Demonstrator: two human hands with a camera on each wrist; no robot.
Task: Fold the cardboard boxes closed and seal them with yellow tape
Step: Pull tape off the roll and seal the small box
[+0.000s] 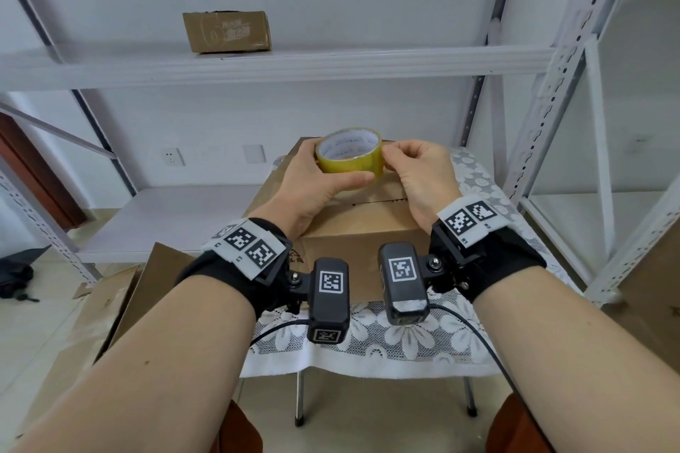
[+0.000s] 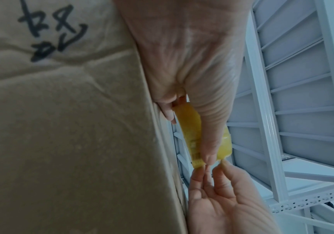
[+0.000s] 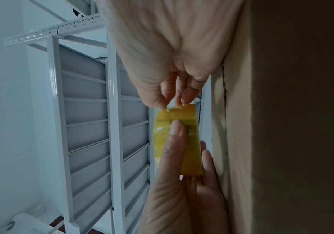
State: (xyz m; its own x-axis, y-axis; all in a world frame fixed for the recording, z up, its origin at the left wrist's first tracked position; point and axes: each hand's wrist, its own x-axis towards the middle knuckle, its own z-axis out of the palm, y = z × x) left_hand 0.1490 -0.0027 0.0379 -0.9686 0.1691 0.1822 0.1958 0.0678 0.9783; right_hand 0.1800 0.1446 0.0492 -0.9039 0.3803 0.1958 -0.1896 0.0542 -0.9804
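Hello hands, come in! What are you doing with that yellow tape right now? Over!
Left hand grips the yellow tape roll above the closed box. Right hand pinches at the roll's edge. No tape on the seam yet. Nothing in the way.

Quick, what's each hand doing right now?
Left hand: holding the round yellow tape roll above the brown cardboard box.
Right hand: its fingers pinching at the roll's edge.
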